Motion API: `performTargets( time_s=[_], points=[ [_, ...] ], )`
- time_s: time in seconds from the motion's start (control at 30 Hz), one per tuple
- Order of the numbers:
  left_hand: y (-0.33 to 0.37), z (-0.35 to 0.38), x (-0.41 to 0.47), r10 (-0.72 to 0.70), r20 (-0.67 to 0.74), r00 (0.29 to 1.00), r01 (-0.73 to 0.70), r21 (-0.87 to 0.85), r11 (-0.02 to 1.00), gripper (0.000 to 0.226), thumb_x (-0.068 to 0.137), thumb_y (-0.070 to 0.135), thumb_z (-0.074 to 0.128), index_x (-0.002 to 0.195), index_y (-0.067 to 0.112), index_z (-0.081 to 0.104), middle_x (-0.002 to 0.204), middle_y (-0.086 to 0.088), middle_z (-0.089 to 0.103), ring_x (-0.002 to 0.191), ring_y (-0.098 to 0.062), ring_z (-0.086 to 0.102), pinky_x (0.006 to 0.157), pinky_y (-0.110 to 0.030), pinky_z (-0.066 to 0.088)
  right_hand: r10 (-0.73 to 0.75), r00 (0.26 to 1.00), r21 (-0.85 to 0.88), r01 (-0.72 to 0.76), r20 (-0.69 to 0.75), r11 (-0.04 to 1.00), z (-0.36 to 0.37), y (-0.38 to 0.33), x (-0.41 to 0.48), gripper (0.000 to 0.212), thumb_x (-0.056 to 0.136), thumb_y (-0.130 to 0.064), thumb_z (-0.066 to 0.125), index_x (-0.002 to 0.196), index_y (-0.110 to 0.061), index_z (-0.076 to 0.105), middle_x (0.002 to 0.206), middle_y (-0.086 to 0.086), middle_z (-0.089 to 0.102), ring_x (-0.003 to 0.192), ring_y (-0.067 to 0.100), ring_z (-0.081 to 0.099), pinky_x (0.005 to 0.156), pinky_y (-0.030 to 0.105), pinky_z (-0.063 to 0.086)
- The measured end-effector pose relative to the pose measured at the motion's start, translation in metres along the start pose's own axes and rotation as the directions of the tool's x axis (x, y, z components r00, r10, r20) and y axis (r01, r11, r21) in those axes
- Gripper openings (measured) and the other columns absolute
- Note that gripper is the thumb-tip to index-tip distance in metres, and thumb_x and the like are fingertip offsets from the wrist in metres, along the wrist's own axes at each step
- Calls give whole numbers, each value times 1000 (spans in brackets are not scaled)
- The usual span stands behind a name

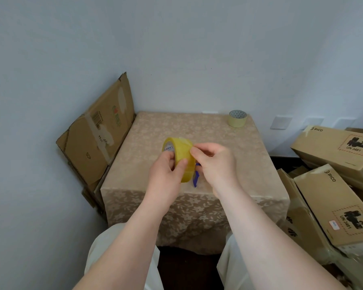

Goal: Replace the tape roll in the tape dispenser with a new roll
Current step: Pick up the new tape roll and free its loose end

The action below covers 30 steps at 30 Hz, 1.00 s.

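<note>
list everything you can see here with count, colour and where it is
tape roll: 1, yellow, held in both hands above the table
tape dispenser: 1, blue, mostly hidden behind the roll and right hand
second tape roll: 1, pale yellow, table's far right corner
table: 1, beige floral cloth, centre
flattened cardboard: brown, leaning left of table
Pico boxes: several, brown, stacked right
left hand: 1, gripping roll
right hand: 1, fingers on roll's edge

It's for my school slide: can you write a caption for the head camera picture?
Both hands, left hand and right hand, hold a yellow tape roll above the table.
</note>
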<state>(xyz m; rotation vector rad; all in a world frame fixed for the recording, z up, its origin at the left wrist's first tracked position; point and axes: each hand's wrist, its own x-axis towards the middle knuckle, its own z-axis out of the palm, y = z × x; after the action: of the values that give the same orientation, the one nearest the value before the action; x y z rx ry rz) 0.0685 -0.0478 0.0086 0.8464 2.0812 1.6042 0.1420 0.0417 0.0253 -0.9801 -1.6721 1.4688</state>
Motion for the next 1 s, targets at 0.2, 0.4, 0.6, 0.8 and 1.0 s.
performTargets(
  time_s=[0.2,0.4,0.6,0.8,1.0],
  points=[
    [1,2,-2,136,-14,991,-131,193,972,10,91,22,57,97,14,58,86,-2,67,81,-18,63,70,-34,52,-301,951,-389,252,-69,886,-2,0,4,12,86,-19,64,89,-16,75,79,-3,72,71,10,62,65,13,46],
    [1,3,-6,139,-5,990,-134,233,963,15,91,21,57,103,13,58,89,-2,67,81,-17,63,70,-30,51,-471,882,-612,369,-7,699,1,6,3,19,90,-28,56,93,-16,70,82,5,73,75,24,66,67,35,52],
    [1,-1,-4,111,18,994,-112,188,976,14,91,22,56,103,15,58,91,-2,68,85,-16,65,72,-31,53,-333,943,-423,301,-2,855,0,2,4,17,85,-32,65,88,-16,68,77,-6,66,73,12,60,69,25,48],
    [1,-2,-4,84,33,996,-89,182,979,20,91,25,56,109,16,58,100,1,68,94,-13,65,85,-41,55,-348,938,-478,305,-2,824,-2,5,10,19,93,-22,53,91,-11,68,75,-3,65,69,12,54,62,23,35],
    [2,-3,-5,67,49,997,-74,154,985,15,91,21,56,105,15,58,98,-6,70,92,-21,66,83,-46,55,-172,982,-320,189,83,928,-8,0,12,12,82,-32,67,79,-21,64,72,-6,64,64,14,62,60,24,51]
  ],
)
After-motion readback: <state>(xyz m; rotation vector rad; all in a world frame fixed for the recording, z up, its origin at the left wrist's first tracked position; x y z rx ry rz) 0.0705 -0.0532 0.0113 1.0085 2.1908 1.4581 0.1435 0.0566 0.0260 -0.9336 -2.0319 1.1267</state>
